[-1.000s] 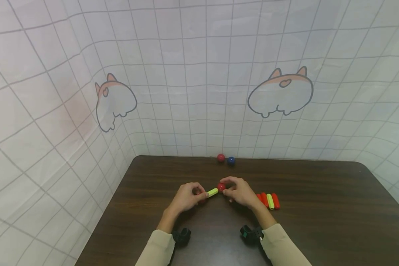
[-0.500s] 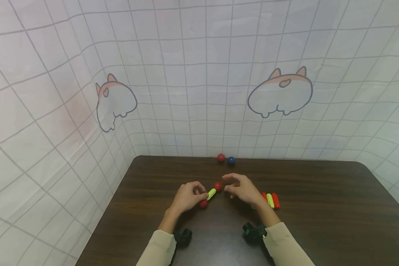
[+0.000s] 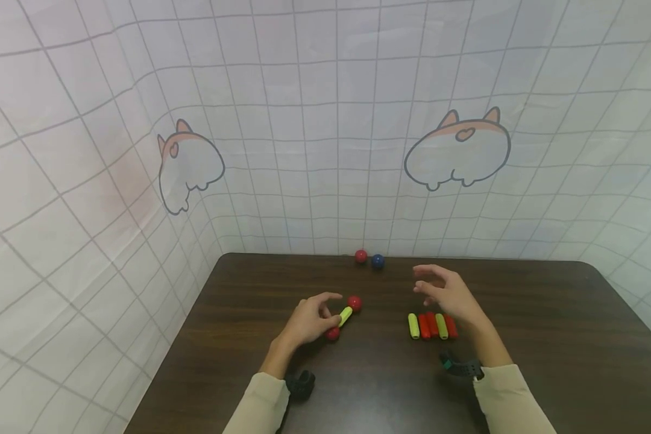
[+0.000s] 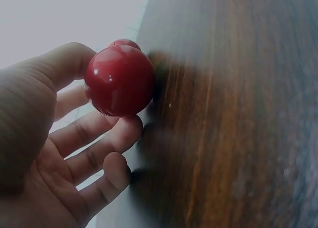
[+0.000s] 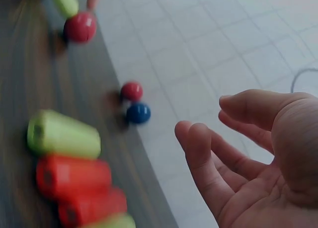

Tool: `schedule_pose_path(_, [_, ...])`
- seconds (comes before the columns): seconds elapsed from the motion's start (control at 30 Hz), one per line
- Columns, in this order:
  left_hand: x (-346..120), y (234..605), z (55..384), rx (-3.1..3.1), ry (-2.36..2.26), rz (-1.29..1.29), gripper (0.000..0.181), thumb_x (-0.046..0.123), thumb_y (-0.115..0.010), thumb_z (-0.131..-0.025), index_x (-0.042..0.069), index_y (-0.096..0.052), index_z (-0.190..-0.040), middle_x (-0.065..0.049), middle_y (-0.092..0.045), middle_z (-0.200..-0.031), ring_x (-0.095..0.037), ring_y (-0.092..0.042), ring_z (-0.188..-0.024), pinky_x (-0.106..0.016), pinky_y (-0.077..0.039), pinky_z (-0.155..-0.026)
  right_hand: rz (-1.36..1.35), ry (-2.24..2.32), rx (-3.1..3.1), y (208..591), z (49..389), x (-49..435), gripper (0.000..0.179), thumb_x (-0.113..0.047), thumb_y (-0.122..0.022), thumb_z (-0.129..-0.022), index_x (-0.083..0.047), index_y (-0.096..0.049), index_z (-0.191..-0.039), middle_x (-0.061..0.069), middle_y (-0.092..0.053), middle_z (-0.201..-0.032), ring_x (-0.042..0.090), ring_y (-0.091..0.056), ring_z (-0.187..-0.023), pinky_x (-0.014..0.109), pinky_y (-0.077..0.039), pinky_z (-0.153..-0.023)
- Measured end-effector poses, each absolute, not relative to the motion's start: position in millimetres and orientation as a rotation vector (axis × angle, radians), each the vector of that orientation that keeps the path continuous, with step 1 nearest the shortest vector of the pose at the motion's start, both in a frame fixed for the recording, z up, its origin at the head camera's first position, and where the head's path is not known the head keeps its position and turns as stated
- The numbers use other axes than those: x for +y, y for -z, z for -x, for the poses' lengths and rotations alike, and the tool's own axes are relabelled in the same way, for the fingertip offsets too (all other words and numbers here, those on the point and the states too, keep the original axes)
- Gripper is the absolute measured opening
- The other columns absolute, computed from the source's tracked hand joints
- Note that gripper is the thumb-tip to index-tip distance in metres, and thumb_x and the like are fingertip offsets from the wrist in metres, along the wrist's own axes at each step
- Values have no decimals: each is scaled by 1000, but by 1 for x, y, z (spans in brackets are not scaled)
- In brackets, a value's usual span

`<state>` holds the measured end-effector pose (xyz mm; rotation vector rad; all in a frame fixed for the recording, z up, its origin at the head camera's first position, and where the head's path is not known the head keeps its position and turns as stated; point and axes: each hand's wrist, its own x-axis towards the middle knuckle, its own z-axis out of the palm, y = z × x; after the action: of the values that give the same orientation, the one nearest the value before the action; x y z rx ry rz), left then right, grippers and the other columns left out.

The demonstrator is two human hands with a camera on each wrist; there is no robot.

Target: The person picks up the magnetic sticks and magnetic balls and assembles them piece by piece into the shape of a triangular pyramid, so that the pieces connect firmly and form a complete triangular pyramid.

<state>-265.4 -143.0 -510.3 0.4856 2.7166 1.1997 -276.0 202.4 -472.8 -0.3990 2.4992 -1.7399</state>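
In the head view, a yellow stick (image 3: pixel 345 316) lies slantwise between a nearer red ball (image 3: pixel 333 334) and a farther red ball (image 3: pixel 355 303). My left hand (image 3: pixel 311 318) is at the near end of this piece, its thumb overlapping the stick and its index finger lifted apart from it. From the left wrist, the near ball (image 4: pixel 120 80) sits in front of the thumb, fingers spread around and below it; the stick is hidden behind. My right hand (image 3: pixel 446 293) hovers beyond the row of short sticks, fingers loosely bent and nothing between them.
Several short sticks lie side by side at the right: a yellow stick (image 3: pixel 414 326), a red stick (image 3: pixel 424 326) and others. A red ball (image 3: pixel 360 257) and a blue ball (image 3: pixel 378 261) sit at the back edge of the dark wooden table (image 3: pixel 239 301), before a gridded cloth.
My right hand has left the far red ball and moved right, uncovering the stick row. The stick and far ball have swung slightly left. My left index finger has lifted from the thumb.
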Motion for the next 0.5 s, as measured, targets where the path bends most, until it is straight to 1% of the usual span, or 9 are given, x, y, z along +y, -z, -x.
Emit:
schedule_pose_path(0.1, [-143,511,266,2710,-1208,-493,50,21,-73,-94,17,-59,-143,5,-68,-78,-9,-54,-61,-27,-44,-56,377,1683,2545,475,270,221,44,-16,-63,-103,-3,-53,-144,29,-54,-144,31,-71,-109,39,-61,-76])
schedule_pose_path(0.2, [-143,511,266,2704,-1213,-494,51,20,-72,-95,19,-58,-144,5,-69,-79,-9,-55,-62,-27,-45,-58,376,1624,2594,480,264,238,45,-16,-64,-102,-1,-53,-143,30,-55,-142,34,-70,-108,39,-61,-75])
schedule_pose_path(0.37, [-143,512,267,2699,-1207,-495,53,22,-72,-95,20,-56,-146,6,-69,-81,-10,-57,-64,-28,-46,-60,382,1505,2673,487,256,260,47,-18,-66,-101,0,-54,-142,30,-60,-135,30,-71,-95,34,-59,-72])
schedule_pose_path(0.5, [-142,513,268,2690,-1199,-508,54,22,-70,-96,20,-54,-148,6,-69,-83,-10,-57,-64,-29,-46,-61,383,1411,2695,493,252,271,47,-21,-68,-99,-3,-56,-141,28,-64,-130,20,-70,-87,30,-57,-70])
